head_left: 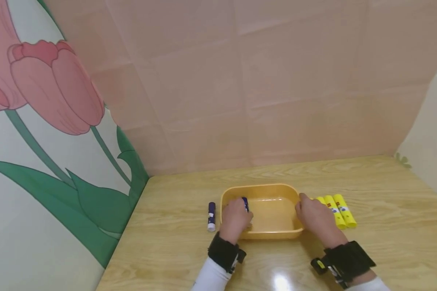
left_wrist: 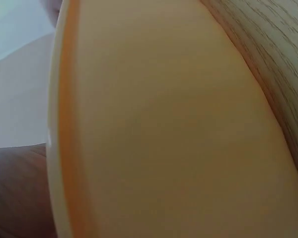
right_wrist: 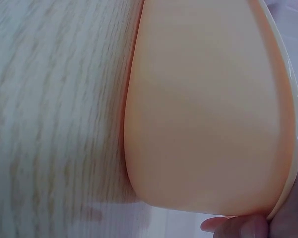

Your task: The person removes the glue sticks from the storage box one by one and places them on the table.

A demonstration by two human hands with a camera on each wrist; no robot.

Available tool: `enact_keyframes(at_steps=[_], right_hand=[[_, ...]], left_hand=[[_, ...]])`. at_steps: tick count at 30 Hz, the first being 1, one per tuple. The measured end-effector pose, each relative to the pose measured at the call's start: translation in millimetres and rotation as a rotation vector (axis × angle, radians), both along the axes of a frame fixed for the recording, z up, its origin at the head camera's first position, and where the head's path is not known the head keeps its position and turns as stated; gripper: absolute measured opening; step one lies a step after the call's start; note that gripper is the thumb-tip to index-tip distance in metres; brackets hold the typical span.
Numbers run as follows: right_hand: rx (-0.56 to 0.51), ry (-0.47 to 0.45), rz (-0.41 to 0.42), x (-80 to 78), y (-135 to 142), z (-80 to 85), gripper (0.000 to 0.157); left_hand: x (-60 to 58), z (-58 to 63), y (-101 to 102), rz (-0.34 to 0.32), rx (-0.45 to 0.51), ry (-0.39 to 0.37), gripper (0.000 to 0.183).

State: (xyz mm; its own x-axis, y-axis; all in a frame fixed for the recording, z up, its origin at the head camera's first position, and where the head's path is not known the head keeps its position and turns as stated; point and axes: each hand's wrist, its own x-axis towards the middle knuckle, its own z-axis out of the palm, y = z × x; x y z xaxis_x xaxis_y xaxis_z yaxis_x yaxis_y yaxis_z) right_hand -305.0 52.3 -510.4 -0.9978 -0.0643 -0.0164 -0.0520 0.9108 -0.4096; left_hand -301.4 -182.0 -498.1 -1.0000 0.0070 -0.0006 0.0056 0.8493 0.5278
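Observation:
A shallow yellow-orange plastic tray [head_left: 276, 234] stands on the wooden table. My left hand [head_left: 236, 216] reaches over its near rim into the left end and holds a dark-blue glue stick [head_left: 245, 203], mostly covered by the fingers. At the tray's right rim, my right hand [head_left: 315, 216] grips the edge; its fingertips [right_wrist: 246, 228] show against the tray's corner in the right wrist view. The tray's outer wall [left_wrist: 179, 119] fills most of the left wrist view, with part of the left hand [left_wrist: 17, 193] behind the rim.
Another dark-blue glue stick [head_left: 211, 216] with a white end lies left of the tray. Several yellow glue sticks [head_left: 344, 210] lie side by side to the right, partly behind the right hand. A pinkish sheet [head_left: 262, 89] covers the wall behind the table.

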Motion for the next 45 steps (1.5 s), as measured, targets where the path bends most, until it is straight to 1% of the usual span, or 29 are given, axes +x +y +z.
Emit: enact_keyframes(at_steps=[3,5,8,11,16,18,25,31,37,41,45], right_hand=[[0.006,0.004,-0.002,-0.2,-0.7,0.4,0.046],[0.006,-0.004,-0.004,-0.5,-1.0,0.3,0.046],[0.012,-0.005,-0.006,-1.3,-1.1,-0.1,0.046],[0.016,0.000,-0.004,-1.9,-0.9,-0.1,0.046],[0.007,0.019,0.007,-1.8,-1.4,-0.3,0.044],[0.007,0.024,0.008,-2.0,-1.6,-0.3,0.043],[0.012,-0.008,-0.010,-1.7,-0.6,0.5,0.045],[0.007,-0.018,-0.017,-1.5,1.2,0.1,0.044],[0.003,-0.016,-0.018,-2.1,2.3,-1.9,0.044],[0.008,-0.015,-0.023,-3.1,3.0,-3.4,0.044],[0.008,-0.010,-0.018,-2.9,1.5,-3.0,0.046]], left_hand=[[-3.3,-2.1,1.2,-0.004,-0.085,0.050,0.026],[-5.4,-3.0,2.3,-0.005,-0.133,0.080,0.026],[-8.3,-3.8,4.4,0.000,-0.171,0.085,0.024],[-10.9,-4.9,6.6,0.011,-0.188,0.075,0.020],[-13.7,-6.8,8.3,0.030,-0.190,0.051,0.018],[-14.7,-7.6,8.5,0.031,-0.196,0.054,0.017],[-19.9,-11.1,12.2,0.023,-0.233,0.045,0.017],[-23.8,-11.3,17.1,0.009,-0.271,0.083,0.009],[-24.4,-12.8,22.0,0.008,-0.306,0.120,0.006],[-24.8,-14.7,25.1,0.007,-0.355,0.143,0.008],[-23.8,-14.1,25.4,0.003,-0.376,0.169,0.012]])
